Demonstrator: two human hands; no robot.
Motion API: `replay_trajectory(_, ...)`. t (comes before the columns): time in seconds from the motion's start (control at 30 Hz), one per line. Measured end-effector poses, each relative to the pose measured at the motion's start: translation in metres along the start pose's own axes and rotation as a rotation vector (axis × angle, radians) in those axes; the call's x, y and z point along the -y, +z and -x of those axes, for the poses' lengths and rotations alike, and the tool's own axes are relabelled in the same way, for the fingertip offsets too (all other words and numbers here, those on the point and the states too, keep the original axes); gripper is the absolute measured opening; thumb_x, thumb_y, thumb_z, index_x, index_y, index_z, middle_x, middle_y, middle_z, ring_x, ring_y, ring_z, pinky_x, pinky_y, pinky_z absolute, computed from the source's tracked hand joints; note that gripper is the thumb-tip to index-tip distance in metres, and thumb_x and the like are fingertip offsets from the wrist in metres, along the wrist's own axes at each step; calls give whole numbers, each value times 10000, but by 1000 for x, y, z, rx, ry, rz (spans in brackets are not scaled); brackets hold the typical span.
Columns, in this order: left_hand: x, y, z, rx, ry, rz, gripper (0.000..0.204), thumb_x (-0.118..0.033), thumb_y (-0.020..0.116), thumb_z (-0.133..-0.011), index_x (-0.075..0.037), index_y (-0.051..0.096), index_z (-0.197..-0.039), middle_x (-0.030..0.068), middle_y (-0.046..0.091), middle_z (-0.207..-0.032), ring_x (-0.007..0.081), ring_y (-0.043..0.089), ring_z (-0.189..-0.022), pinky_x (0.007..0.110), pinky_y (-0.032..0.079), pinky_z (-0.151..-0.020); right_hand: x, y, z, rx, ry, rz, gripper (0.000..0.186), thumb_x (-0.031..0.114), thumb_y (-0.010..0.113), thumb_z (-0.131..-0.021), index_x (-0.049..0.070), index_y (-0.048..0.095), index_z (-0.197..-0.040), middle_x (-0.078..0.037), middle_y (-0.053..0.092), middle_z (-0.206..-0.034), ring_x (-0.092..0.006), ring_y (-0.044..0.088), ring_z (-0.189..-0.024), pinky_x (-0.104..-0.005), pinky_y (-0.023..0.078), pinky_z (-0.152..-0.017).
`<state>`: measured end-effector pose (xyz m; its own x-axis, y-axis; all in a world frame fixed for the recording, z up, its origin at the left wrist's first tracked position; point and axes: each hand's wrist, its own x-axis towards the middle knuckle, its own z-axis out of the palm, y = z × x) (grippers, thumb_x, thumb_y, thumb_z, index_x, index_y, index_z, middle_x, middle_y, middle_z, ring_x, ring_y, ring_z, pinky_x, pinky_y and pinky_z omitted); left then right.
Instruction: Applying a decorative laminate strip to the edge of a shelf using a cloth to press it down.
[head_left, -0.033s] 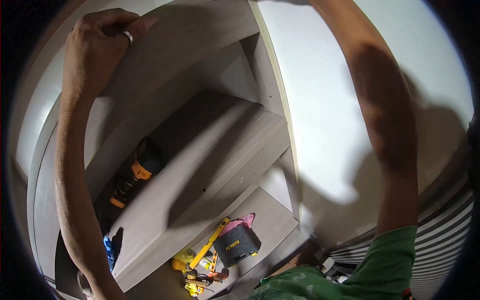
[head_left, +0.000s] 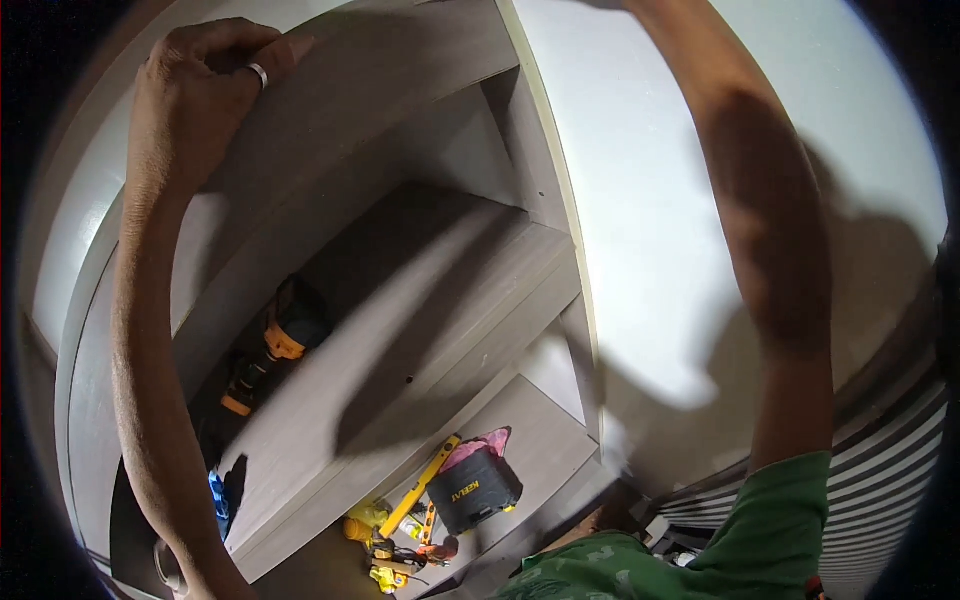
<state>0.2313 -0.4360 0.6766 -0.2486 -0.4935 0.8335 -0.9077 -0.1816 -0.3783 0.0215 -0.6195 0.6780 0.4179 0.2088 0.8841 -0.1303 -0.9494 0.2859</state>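
My left hand point(head_left: 210, 100), with a silver ring, is curled at the top left on the upper grey board point(head_left: 380, 65) of a cabinet. My right arm point(head_left: 750, 200) reaches up the right side to the top edge, where the hand is mostly cut off and its fingers are hidden. Below the upper board, an orange-and-black drill point(head_left: 285, 335) lies inside on the shelf point(head_left: 460, 300).
A lower ledge point(head_left: 555, 440) holds a black case point(head_left: 475, 505), pink cloth, a yellow level point(head_left: 415, 490) and several small tools. A blue object point(head_left: 217, 500) sits at lower left. A white wall point(head_left: 640, 250) stands right, with striped surface point(head_left: 880, 480) below it.
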Motion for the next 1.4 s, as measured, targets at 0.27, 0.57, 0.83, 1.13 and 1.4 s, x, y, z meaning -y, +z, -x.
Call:
replay_trajectory(0.27, -1, -4, 1, 33, -22, 87, 269, -334, 690, -869, -97, 757, -976, 92, 734, -835, 166, 703, -754, 331, 555, -718, 21, 0, 7, -5, 270, -1, 205, 163, 654, -882, -25, 689, -808, -128, 670, -811, -228, 633, -723, -355, 521, -687)
replay_trajectory(0.57, 13, 3, 0, 129, -95, -28, 240, -270, 647, -911, -106, 731, -1065, 92, 733, -945, 194, 705, -821, 345, 561, -748, 25, 35, 13, 30, 460, -46, 250, 219, 689, -870, -29, 686, -839, -166, 669, -780, -252, 621, -693, -386, 487, -677)
replay_trajectory(0.83, -24, 10, -26, 114, 65, 43, 261, -200, 672, -821, -56, 712, -1035, 157, 708, -935, 303, 686, -858, 413, 540, -769, 18, 60, 28, -285, 322, 4, 261, 228, 584, -927, 0, 694, -861, -192, 643, -871, -335, 636, -820, -424, 488, -725)
replay_trajectory(1.13, -55, 9, -22, 64, -118, 168, 138, -95, 626, -764, -43, 742, -820, 187, 688, -777, 355, 662, -683, 432, 524, -675, 23, 15, 17, -546, 435, 29, 278, 226, 513, -986, 57, 689, -1118, -101, 706, -916, -174, 659, -760, -330, 537, -710)
replay_trajectory(1.4, -32, 31, -20, -57, 11, 43, 212, -266, 668, -851, -128, 746, -991, 90, 729, -885, 277, 702, -791, 392, 554, -754, 16, -1, -41, -932, -9, -280, 418, 342, 428, -1030, -19, 638, -1022, -58, 618, -765, -118, 597, -651, -266, 532, -575)
